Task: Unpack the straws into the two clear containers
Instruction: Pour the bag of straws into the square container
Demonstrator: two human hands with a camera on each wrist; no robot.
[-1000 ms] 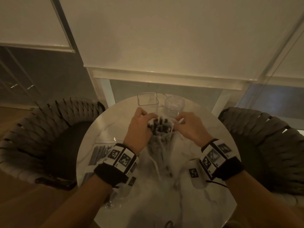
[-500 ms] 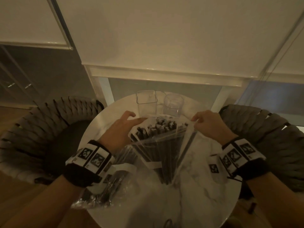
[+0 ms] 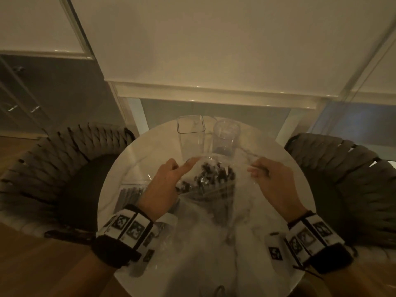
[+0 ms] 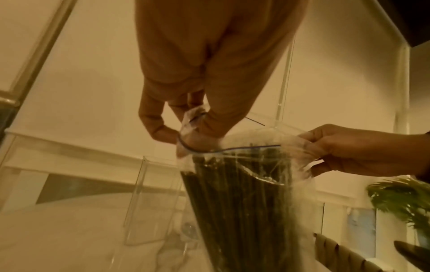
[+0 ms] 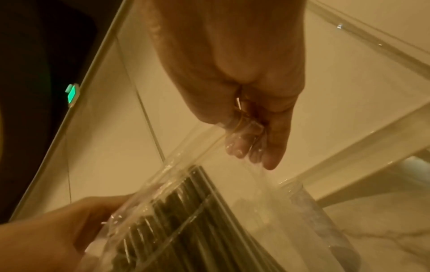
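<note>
Head view showed both hands over a round marble table (image 3: 128,159), each pinching one lip of a clear plastic bag (image 3: 214,202) and pulling its mouth wide. The left hand (image 3: 165,185) held the left lip, the right hand (image 3: 272,183) the right lip, and the dark straws (image 3: 212,181) stood bunched between them, their upper ends showing in the open mouth. The long axis of the straws ran from low near the person up and away, tilted toward the far edge. Just beyond the mouth stood the two clear containers, the square container (image 3: 190,136) on the left and the round container (image 3: 225,136) on the right; both seemed to hold no straws yet. The square one lay nearer the left hand, the round one nearer the right. A second pack (image 3: 130,196) lay flat on the table under the left wrist.

Left wrist view had the left hand (image 4: 186,110) with fingers and thumb curled on the bag's (image 4: 298,193) rim, the right hand (image 4: 349,149) clamped on the opposite rim, and the straws (image 4: 237,211) standing steeply in the bag, the square container (image 4: 151,198) just behind them.

Right wrist view showed the right hand's fingers (image 5: 267,147) pinched on the film, with the straws (image 5: 177,217) below and to the left, nearer the left hand (image 5: 58,230). Judging by this, either hand would have to let go of its lip to draw straws out lengthwise.
</note>
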